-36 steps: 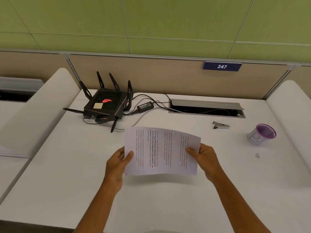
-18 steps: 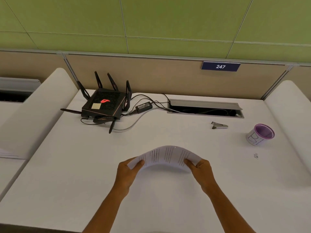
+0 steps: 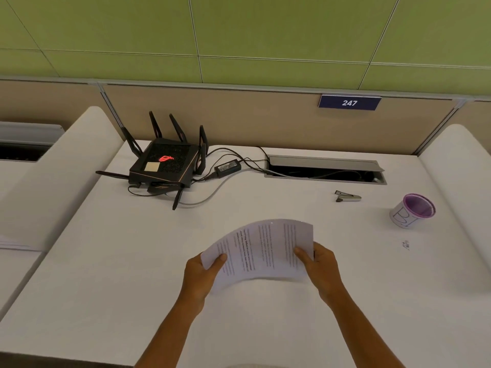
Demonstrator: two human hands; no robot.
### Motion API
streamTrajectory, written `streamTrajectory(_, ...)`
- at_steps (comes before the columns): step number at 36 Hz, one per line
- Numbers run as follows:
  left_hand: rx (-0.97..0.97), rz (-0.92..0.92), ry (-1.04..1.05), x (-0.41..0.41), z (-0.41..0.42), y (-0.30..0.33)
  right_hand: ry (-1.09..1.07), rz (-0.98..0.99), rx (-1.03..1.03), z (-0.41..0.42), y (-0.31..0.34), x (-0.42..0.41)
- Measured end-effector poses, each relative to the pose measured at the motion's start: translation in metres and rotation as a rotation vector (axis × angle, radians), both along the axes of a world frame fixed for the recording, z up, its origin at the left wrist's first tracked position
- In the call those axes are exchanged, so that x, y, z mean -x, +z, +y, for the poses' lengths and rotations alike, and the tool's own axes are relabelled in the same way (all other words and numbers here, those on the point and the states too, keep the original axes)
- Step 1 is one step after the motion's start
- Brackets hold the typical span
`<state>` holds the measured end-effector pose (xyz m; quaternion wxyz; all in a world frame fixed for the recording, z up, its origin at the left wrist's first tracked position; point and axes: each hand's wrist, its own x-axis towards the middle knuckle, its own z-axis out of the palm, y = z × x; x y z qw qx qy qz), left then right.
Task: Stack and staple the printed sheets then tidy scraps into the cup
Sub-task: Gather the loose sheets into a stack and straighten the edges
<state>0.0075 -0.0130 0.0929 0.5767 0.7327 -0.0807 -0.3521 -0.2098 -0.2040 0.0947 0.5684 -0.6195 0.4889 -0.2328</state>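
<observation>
The printed sheets (image 3: 261,249) arch upward over the white desk (image 3: 132,261), text side facing me. My left hand (image 3: 200,274) pinches their left edge with the thumb on top. My right hand (image 3: 320,266) pinches the right edge the same way. A small grey stapler (image 3: 347,196) lies on the desk beyond and right of the sheets. Farther right stands a white cup (image 3: 411,211) with a purple rim and a drawn mark on its side. A tiny scrap (image 3: 405,244) lies on the desk just in front of the cup.
A black router (image 3: 166,163) with several antennas and its power brick (image 3: 228,166) and cables sit at the back left. An open cable slot (image 3: 325,170) lies at the back centre. White side dividers (image 3: 457,166) flank the desk, with a partition wall behind.
The sheets were held up flat, dropped toward the desk edge-on and bowed, and now tilt back up toward me, still arched. Both hands keep their hold.
</observation>
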Motion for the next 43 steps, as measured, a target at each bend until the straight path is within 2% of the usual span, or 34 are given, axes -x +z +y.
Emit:
streamTrajectory(8,0.023,-0.057,-0.057,-0.004,0.012,-0.006,0.124,0.054,0.165,-0.029,0.033,-0.009)
streamTrajectory(21,0.009,-0.276,-0.285,-0.010,-0.007,0.009,0.585,0.405,0.486,-0.050,0.074,-0.043)
streamTrajectory(27,0.105,-0.190,-0.387,0.003,-0.031,0.035,0.702,0.461,0.536,-0.045,0.083,-0.054)
streamTrajectory(30,0.137,-0.114,-0.368,0.011,-0.039,0.042,0.749,0.503,0.563,-0.041,0.085,-0.057)
streamTrajectory(43,0.119,-0.016,-0.245,0.035,-0.049,0.040,0.811,0.541,0.576,-0.043,0.085,-0.053)
